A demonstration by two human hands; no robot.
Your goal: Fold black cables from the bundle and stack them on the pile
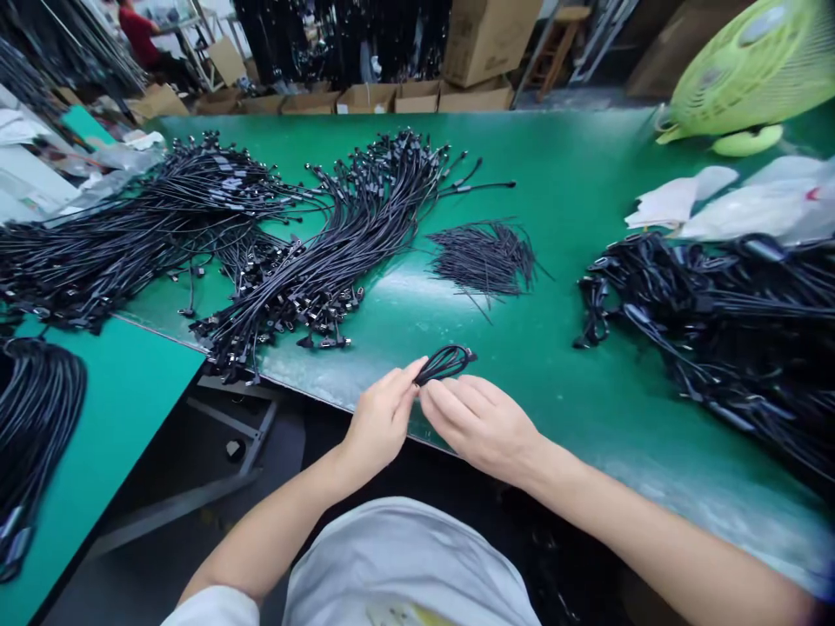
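Note:
A coiled black cable point(447, 361) is held over the front edge of the green table. My left hand point(384, 417) pinches the coil's left end between thumb and fingers. Just right of it, my right hand point(483, 423) has its fingers closed together at the near side of the coil; whether they grip the cable or a thin tie is hidden. A small connector shows at the coil's far right end. Beyond the hands lies a pile of short thin black ties point(484, 258).
Loose straight cables point(365, 217) form a long heap left of the ties, with another cable heap point(150, 217) farther left. Coiled cables point(711, 304) are piled at right, near white plastic bags point(763, 200) and a green fan point(757, 69). Cardboard boxes point(369, 98) stand behind the table.

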